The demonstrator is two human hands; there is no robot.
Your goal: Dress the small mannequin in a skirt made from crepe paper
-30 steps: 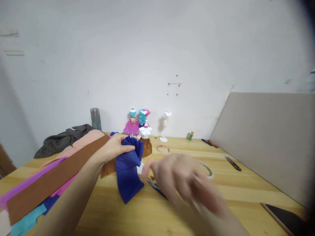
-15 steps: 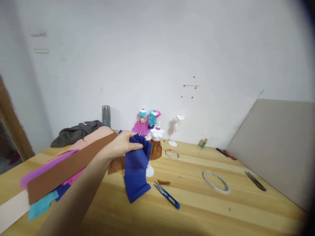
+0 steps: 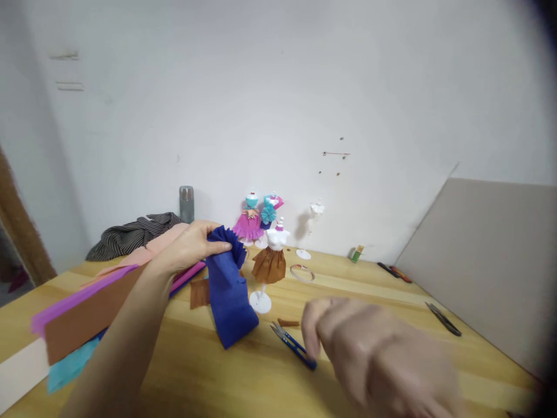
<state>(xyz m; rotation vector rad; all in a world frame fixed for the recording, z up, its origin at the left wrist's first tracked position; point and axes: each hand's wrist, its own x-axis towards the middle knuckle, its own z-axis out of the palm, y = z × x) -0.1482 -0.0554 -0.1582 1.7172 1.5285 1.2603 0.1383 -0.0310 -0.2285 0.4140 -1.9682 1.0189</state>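
Note:
My left hand (image 3: 198,247) pinches the gathered top of a dark blue crepe paper strip (image 3: 228,302), whose lower end hangs over the table. My right hand (image 3: 369,348), smeared by motion, is low at the right, its fingers over the handle end of the blue thread snips (image 3: 293,346). Whether they grip it I cannot tell. Just behind the blue strip stands a small white dress form (image 3: 277,237) wearing a gathered brown skirt (image 3: 270,266). A brown scrap (image 3: 288,323) lies beside the snips' tips.
Coloured paper strips (image 3: 93,307) and a striped cloth (image 3: 134,235) lie at left, near a grey flask (image 3: 187,204). Dressed forms (image 3: 249,223) and a bare form (image 3: 317,210) stand by the wall. A tape ring (image 3: 302,273) and black-handled scissors (image 3: 444,319) lie further right.
My right hand has come into view from the lower right, reaching the snips. My left hand has shifted left with the blue strip, uncovering more of the brown skirt and the stand.

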